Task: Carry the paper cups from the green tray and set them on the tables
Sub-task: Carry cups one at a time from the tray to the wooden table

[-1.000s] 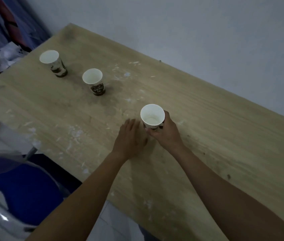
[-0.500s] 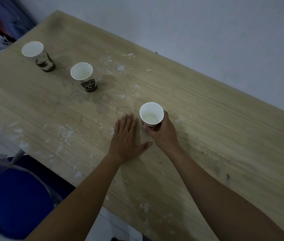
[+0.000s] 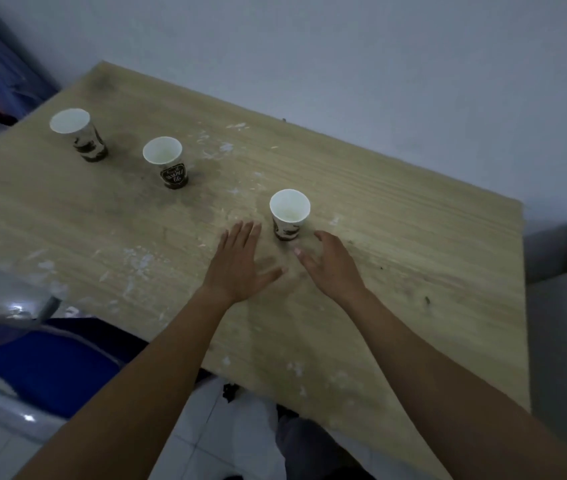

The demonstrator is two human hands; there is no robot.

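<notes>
A: Where is the risk for us? The nearest paper cup stands upright mid-desk on the desk, and nobody holds it.

B: We worry about the right hand. Its fingers are released and loosely spread, just beside the cup's base on the near right, not touching as far as we see. We judge a careless swing to the left would clip the cup. It looks light and its base is narrower than its rim, so it would tip or skid.

A: And the left hand?

B: It lies flat on the desk, fingers straight, grasping nothing, just beside the cup on the near left. Same risk if it sweeps right. We cannot tell if the cup holds anything; if so, a spill.

A: Around it?

B: We see two more, the middle cup and the far-left cup, both upright, well apart from the hands. There are white flecks on the desk top, a blue chair at the near left by the desk edge, and blurred clutter at the far left. We see no green tray in view.

A: Anything blocking?

B: Nothing between hands and cup. We judge the chair could crowd a step to the left.
</notes>
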